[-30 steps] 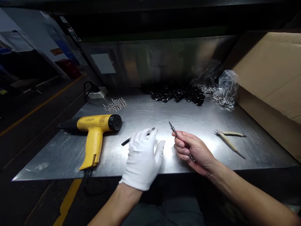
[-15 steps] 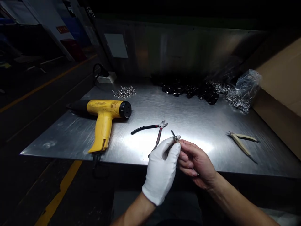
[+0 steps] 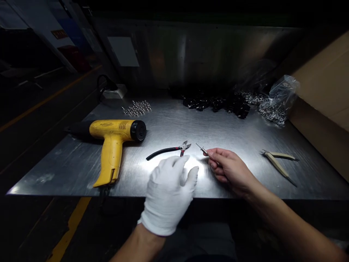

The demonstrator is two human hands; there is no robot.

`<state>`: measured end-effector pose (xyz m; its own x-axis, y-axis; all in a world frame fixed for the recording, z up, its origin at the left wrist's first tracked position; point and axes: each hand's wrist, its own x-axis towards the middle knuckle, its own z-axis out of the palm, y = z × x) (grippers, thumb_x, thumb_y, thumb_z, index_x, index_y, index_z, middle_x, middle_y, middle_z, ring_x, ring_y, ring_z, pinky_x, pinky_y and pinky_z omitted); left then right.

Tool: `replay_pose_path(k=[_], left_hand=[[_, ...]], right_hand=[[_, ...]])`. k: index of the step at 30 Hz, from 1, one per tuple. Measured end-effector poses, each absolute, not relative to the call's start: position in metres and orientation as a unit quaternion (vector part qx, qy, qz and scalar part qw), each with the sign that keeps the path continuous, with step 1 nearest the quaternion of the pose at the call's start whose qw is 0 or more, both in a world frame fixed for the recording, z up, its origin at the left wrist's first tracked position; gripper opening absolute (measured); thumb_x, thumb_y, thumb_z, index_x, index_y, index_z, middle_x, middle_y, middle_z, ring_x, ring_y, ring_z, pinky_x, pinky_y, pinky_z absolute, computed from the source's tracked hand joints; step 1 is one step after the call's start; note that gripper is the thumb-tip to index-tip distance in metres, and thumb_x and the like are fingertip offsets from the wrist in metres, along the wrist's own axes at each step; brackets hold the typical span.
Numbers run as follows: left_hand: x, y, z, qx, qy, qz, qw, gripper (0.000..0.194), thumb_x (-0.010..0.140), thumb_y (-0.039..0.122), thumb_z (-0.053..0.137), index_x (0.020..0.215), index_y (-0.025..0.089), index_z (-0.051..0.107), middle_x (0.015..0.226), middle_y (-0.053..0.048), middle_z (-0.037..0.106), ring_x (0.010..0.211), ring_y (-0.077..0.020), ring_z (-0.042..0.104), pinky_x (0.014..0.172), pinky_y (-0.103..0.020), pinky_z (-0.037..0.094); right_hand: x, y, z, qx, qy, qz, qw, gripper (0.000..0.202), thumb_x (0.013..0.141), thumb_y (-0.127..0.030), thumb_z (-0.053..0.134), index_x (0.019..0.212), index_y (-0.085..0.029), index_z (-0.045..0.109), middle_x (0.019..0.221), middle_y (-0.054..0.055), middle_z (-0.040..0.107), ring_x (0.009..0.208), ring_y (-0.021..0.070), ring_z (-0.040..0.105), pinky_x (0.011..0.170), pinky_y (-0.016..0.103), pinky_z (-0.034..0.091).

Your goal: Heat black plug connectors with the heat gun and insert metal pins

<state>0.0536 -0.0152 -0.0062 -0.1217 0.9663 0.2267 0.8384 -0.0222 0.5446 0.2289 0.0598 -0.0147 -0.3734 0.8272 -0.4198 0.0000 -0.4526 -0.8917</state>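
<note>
Between the thumb and fingers of my bare right hand [image 3: 231, 169] is a small metal pin-like part [image 3: 203, 149], its thin tip pointing up and left. My left hand [image 3: 169, 194], in a white glove, is apart from it with thumb and fingers spread and nothing between them. It hovers over the front of the metal table and covers part of the black-handled diagonal cutters [image 3: 183, 146], whose jaws stand apart. The yellow heat gun [image 3: 113, 140] lies on its side to the left of my gloved hand.
Small metal parts [image 3: 137, 108] stand in a group at the back left. Black parts [image 3: 216, 103] lie in a heap at the back. Beside them, a clear bag [image 3: 283, 89] spills many metal pieces. Cream-handled cutters [image 3: 278, 163] lie right, near a cardboard wall [image 3: 324, 80].
My left hand has let go of the metal part and drawn back to the left, its fingers opening. The part stays in my right hand. The view has shifted slightly.
</note>
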Motion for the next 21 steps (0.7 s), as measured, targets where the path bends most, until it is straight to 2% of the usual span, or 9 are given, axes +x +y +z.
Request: replay_pose_path(k=[1, 3, 5, 7, 10, 14, 18, 19, 21], left_hand=[[0.045, -0.013, -0.005, 0.665, 0.704, 0.243, 0.057, 0.044, 0.092, 0.046, 0.061, 0.128, 0.022, 0.064, 0.124, -0.015, 0.065, 0.120, -0.0349, 0.058, 0.106, -0.052, 0.044], [0.028, -0.007, -0.002, 0.683, 0.714, 0.156, 0.022, 0.056, 0.085, 0.048, 0.066, 0.135, 0.022, 0.058, 0.134, -0.017, 0.059, 0.128, -0.0406, 0.051, 0.108, -0.058, 0.041], [0.014, 0.001, 0.004, 0.698, 0.709, 0.094, 0.047, 0.049, 0.085, 0.047, 0.063, 0.127, 0.024, 0.061, 0.129, -0.015, 0.061, 0.122, -0.0389, 0.055, 0.102, -0.056, 0.045], [0.005, 0.009, 0.011, 0.708, 0.701, 0.034, 0.075, 0.034, 0.085, 0.044, 0.059, 0.111, 0.025, 0.066, 0.115, -0.012, 0.065, 0.107, -0.0349, 0.061, 0.091, -0.050, 0.050], [0.002, 0.020, 0.020, 0.726, 0.683, -0.038, 0.065, 0.028, 0.082, 0.044, 0.057, 0.096, 0.023, 0.069, 0.101, -0.013, 0.064, 0.092, -0.0326, 0.061, 0.078, -0.044, 0.051], [0.003, 0.031, 0.019, 0.741, 0.667, -0.071, 0.027, 0.036, 0.081, 0.046, 0.054, 0.099, 0.021, 0.073, 0.104, -0.016, 0.061, 0.095, -0.0364, 0.060, 0.079, -0.047, 0.050], [-0.001, 0.029, 0.011, 0.727, 0.680, -0.090, 0.035, 0.043, 0.082, 0.052, 0.052, 0.098, 0.021, 0.077, 0.105, -0.017, 0.060, 0.099, -0.0389, 0.059, 0.082, -0.049, 0.049], [-0.003, 0.028, 0.010, 0.723, 0.683, -0.091, 0.043, 0.044, 0.082, 0.052, 0.052, 0.098, 0.021, 0.078, 0.104, -0.017, 0.061, 0.099, -0.0386, 0.059, 0.083, -0.049, 0.049], [-0.005, 0.024, 0.010, 0.720, 0.686, -0.089, 0.056, 0.045, 0.082, 0.051, 0.051, 0.099, 0.020, 0.079, 0.105, -0.017, 0.062, 0.097, -0.0372, 0.060, 0.084, -0.049, 0.049]], right_hand=[[0.230, 0.068, -0.014, -0.499, -0.469, 0.670, 0.286, 0.024, 0.094, -0.043, 0.060, 0.097, -0.020, 0.062, 0.068, -0.005, 0.048, 0.049, 0.0070, 0.031, 0.041, 0.019, 0.022], [0.232, 0.083, -0.013, -0.527, -0.550, 0.592, 0.264, 0.022, 0.094, -0.039, 0.058, 0.098, -0.019, 0.066, 0.069, -0.002, 0.055, 0.052, 0.0096, 0.041, 0.045, 0.022, 0.029], [0.231, 0.094, -0.011, -0.533, -0.633, 0.510, 0.236, 0.017, 0.091, -0.032, 0.060, 0.095, -0.020, 0.071, 0.074, 0.003, 0.064, 0.061, 0.0143, 0.053, 0.052, 0.026, 0.037], [0.228, 0.100, -0.006, -0.525, -0.706, 0.427, 0.207, 0.013, 0.087, -0.026, 0.062, 0.089, -0.021, 0.074, 0.082, 0.007, 0.071, 0.072, 0.0196, 0.060, 0.061, 0.031, 0.041], [0.223, 0.106, 0.006, -0.509, -0.784, 0.316, 0.164, 0.011, 0.083, -0.019, 0.063, 0.082, -0.021, 0.074, 0.085, 0.011, 0.072, 0.076, 0.0241, 0.061, 0.065, 0.036, 0.040], [0.216, 0.110, 0.024, -0.492, -0.835, 0.219, 0.114, 0.010, 0.073, -0.011, 0.068, 0.069, -0.020, 0.070, 0.066, 0.007, 0.062, 0.064, 0.0207, 0.054, 0.062, 0.036, 0.037], [0.209, 0.115, 0.037, -0.469, -0.868, 0.141, 0.084, 0.024, 0.066, -0.003, 0.073, 0.055, -0.020, 0.061, 0.053, 0.000, 0.045, 0.068, 0.0218, 0.059, 0.069, 0.038, 0.042], [0.206, 0.118, 0.039, -0.459, -0.873, 0.140, 0.091, 0.030, 0.064, 0.000, 0.074, 0.050, -0.020, 0.058, 0.050, -0.001, 0.041, 0.071, 0.0229, 0.061, 0.070, 0.039, 0.043], [0.199, 0.124, 0.040, -0.457, -0.843, 0.219, 0.181, 0.041, 0.059, 0.007, 0.076, 0.040, -0.019, 0.050, 0.044, -0.003, 0.033, 0.075, 0.0238, 0.064, 0.068, 0.036, 0.046]])
